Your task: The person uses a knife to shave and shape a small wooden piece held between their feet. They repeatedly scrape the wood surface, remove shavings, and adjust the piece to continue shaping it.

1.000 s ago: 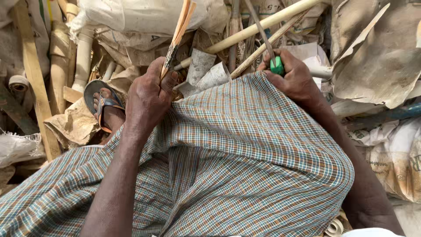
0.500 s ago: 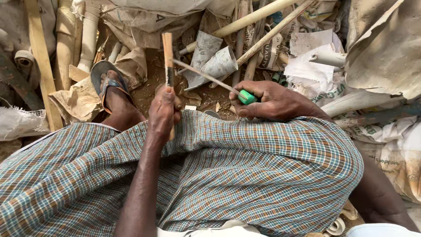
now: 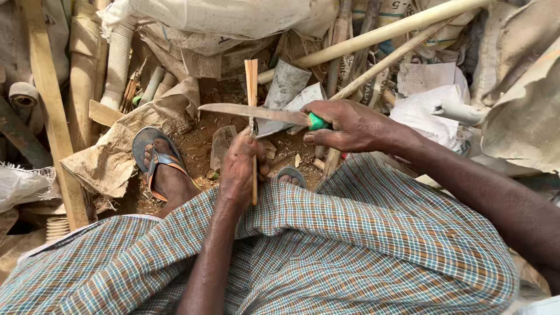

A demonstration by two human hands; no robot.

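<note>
My left hand [image 3: 240, 169] grips a thin wooden strip [image 3: 251, 81] upright in front of my knees; its top end is split. My right hand [image 3: 350, 125] holds a long knife [image 3: 251, 111] by its green handle [image 3: 317, 121], the blade lying level and pointing left across the strip, just above my left hand. My lap is covered by a checked cloth [image 3: 350, 245].
My left foot in a sandal [image 3: 157, 160] rests on bare earth. Around it lie torn sacks [image 3: 111, 151], wooden planks [image 3: 55, 116], long poles [image 3: 379, 32], a ribbed white pipe [image 3: 116, 64] and paper scraps [image 3: 431, 99].
The strip has come down from high in view to my knees. My right hand has swung the knife leftward from the right, so the blade now crosses the strip.
</note>
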